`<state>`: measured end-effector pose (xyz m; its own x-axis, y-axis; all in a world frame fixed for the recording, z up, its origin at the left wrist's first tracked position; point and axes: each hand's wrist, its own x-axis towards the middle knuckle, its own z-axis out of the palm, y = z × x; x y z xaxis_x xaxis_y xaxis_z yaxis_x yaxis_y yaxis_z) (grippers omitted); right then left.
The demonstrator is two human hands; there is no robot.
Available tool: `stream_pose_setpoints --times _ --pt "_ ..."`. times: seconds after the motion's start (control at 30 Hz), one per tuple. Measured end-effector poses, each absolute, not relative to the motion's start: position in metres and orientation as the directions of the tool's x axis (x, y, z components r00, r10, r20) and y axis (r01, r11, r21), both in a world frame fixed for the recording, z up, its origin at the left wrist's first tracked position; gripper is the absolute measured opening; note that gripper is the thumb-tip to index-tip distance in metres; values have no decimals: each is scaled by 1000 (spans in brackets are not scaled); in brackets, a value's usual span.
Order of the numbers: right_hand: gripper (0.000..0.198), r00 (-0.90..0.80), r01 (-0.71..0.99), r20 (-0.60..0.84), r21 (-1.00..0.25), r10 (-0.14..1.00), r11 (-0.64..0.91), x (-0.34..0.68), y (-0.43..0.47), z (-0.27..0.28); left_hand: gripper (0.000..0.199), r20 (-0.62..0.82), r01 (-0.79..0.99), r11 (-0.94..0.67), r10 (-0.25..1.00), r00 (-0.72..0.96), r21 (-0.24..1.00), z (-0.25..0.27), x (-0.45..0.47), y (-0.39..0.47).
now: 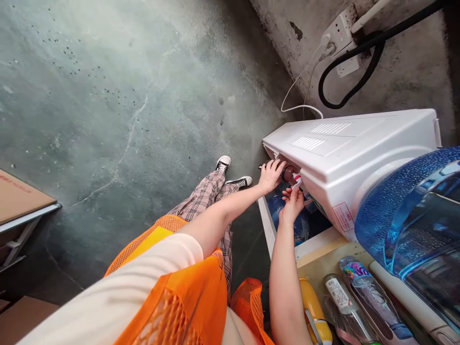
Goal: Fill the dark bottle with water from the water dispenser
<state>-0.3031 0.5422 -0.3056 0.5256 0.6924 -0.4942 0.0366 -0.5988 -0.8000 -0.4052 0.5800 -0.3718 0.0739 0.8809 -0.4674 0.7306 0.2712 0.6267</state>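
Note:
My left hand is wrapped round a dark brown bottle, whose mouth is right at the white water dispenser's tap. My right hand has its fingers closed on the white tap, which carries a red mark. A big blue water bottle sits on top of the dispenser. The bottle's lower part is hidden by my left hand, and I cannot make out whether water flows.
Below my hands is a white-framed box with blue plastic jugs. Beside my right arm stand a yellow flask and clear bottles. A power strip and black hose hang on the wall. Cardboard lies at left.

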Motion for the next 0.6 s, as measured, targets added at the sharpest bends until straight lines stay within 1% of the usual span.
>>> stream_pose_setpoints --times 0.1,0.23,0.4,0.5,0.6 --pt "61 511 38 -522 -780 683 -625 -303 539 -310 83 -462 721 273 884 73 637 -372 -408 579" --pt "63 541 12 -606 -688 583 -725 -302 544 -327 80 -453 708 276 889 68 650 -373 -407 581" --pt "58 595 -33 -631 -638 497 -770 -299 559 -346 80 -469 722 295 882 46 626 -373 -404 584" --pt "53 584 -34 -637 -638 502 -769 -299 558 -349 81 -476 732 295 878 44 614 -374 -403 585" --pt "54 601 -17 -569 -711 561 -703 -299 551 -347 80 -473 735 290 880 48 613 -374 -403 585"
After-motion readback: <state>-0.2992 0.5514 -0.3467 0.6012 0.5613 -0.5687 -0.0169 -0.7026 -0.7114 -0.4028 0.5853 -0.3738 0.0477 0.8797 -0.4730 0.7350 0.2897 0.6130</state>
